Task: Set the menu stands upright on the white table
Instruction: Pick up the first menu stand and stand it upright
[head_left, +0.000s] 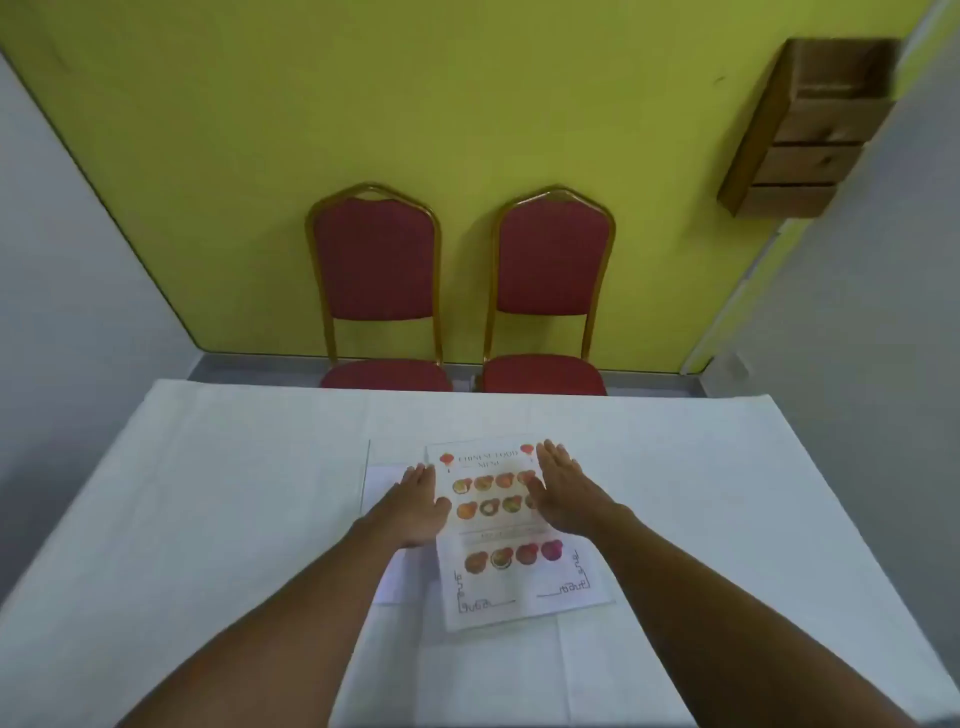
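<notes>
A clear acrylic menu stand (511, 566) lies flat in the middle of the white table (208, 493). It holds a printed Chinese food menu with rows of dish pictures. A second clear stand (379, 470) lies flat just left of it, partly under my left arm. My left hand (415, 506) hovers flat, fingers apart, over the menu's left edge. Over the menu's upper right part my right hand (563, 493) is spread flat too. Neither hand grips anything.
Two red chairs with gold frames (376, 291) (550, 291) stand at the table's far edge, against a yellow-green wall. A wooden shelf box (810, 130) hangs on the wall at the upper right.
</notes>
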